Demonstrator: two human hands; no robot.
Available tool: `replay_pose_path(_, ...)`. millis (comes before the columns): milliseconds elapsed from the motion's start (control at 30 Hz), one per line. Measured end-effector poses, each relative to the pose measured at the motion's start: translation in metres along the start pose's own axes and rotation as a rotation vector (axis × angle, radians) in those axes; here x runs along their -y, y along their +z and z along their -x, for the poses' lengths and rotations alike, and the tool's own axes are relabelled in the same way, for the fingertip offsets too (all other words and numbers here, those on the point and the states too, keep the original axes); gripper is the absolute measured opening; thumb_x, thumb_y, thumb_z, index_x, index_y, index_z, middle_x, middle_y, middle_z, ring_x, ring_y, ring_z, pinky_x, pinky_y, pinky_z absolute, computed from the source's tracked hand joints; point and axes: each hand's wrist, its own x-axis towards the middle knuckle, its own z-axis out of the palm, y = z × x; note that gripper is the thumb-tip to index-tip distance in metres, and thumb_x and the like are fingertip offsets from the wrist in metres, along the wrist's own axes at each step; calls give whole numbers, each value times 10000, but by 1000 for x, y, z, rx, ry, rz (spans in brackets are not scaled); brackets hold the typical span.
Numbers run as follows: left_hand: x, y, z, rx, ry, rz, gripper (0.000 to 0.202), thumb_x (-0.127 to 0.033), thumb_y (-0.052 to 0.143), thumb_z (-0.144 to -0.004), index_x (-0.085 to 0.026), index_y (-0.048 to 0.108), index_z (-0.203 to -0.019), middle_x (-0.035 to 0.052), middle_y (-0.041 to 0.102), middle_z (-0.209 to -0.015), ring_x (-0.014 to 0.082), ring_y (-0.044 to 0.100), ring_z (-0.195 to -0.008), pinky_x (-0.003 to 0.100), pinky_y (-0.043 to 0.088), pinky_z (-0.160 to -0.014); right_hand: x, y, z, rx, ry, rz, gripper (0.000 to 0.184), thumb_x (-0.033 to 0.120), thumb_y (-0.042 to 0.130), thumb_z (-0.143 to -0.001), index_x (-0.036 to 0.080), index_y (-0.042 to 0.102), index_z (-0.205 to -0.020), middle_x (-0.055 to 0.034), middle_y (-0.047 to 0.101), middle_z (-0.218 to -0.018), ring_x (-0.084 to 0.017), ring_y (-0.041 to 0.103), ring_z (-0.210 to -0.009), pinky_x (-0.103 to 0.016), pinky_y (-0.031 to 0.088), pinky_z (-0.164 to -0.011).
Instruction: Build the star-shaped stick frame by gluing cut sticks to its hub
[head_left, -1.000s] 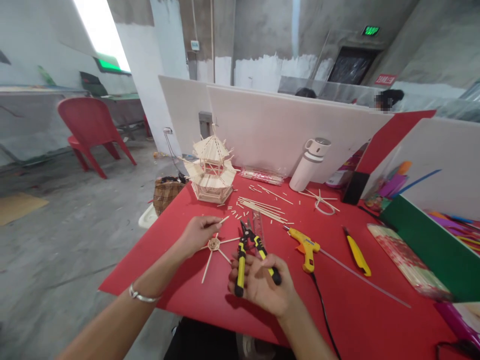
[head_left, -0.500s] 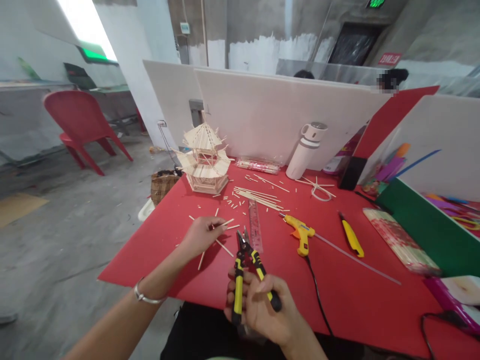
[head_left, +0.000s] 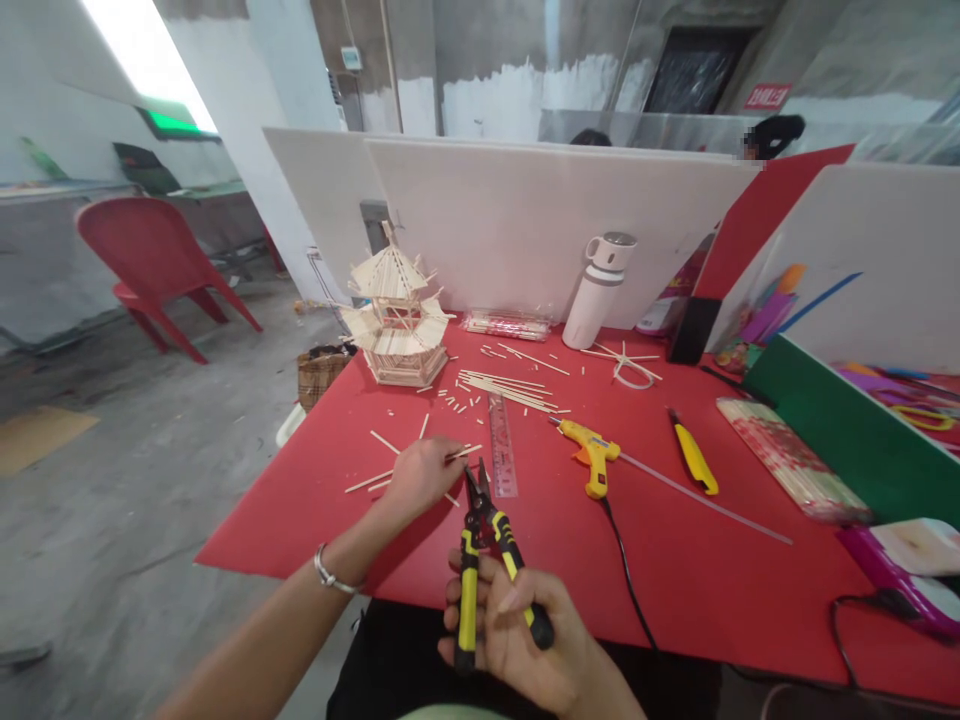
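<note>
My left hand (head_left: 421,478) is closed on a star-shaped piece made of thin wooden sticks (head_left: 379,480), held just above the red table (head_left: 675,590). Its spokes stick out to the left and right of my fingers. My right hand (head_left: 525,640) grips the yellow-and-black handles of a pair of cutting pliers (head_left: 480,540). The plier jaws point up and away, their tips right beside the stick end held by my left fingers.
A wooden stick pagoda model (head_left: 395,315) stands at the back left. Loose sticks (head_left: 510,390), a clear ruler (head_left: 500,445), a yellow glue gun (head_left: 592,460) with its cord, a yellow knife (head_left: 694,458), a white flask (head_left: 600,290) and white partition boards (head_left: 525,230) lie around. A red chair (head_left: 150,260) stands on the left.
My left hand has lifted the star-shaped stick piece off the table and brought it to the plier jaws. My right hand with the pliers has drawn nearer to me.
</note>
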Motion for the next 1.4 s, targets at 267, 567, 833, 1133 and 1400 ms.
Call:
replay_pose_path(267,-7,-45,8,-24,31,342,322,-369,454,-891,-169,617,-699,-2,545,-657,134,490,-629,248,373,-597,5,6,8,-297,-158,470,392,173,597,-544,174,661,-931,-40,637,-893,-208,581,-905,-358,439,-853)
replay_pose_path(567,-17,-63,28,32,-216,693,347,-429,580,-803,-132,652,-967,2,627,-673,90,435,-470,239,377,-485,19,25,2,-389,-318,1149,690,95,521,-565,224,521,-1244,-17,601,-1015,-197,561,-936,-302,451,-804)
replay_pose_path(833,-12,-37,25,-43,-58,378,251,-328,493,-878,-167,682,-851,25,672,-734,150,583,-663,245,408,-622,29,15,13,-639,-510,1372,636,141,539,-594,174,562,-1228,-14,659,-922,-192,594,-814,-288,470,-756)
replay_pose_path(1133,-39,23,-9,117,-100,-312,332,-441,538,-857,-146,691,-854,157,708,-920,290,667,-884,320,437,-669,55,-14,30,-1072,-523,1706,751,283,562,-673,153,400,-1395,-133,559,-1305,-289,542,-1192,-379,438,-966)
replay_pose_path(1400,-38,17,-9,162,-103,-379,299,-394,513,-845,-151,686,-862,149,713,-915,293,677,-882,329,450,-671,43,-24,25,-1310,-404,2095,786,339,556,-760,51,334,-1457,-211,561,-1242,-347,545,-1148,-416,461,-859)
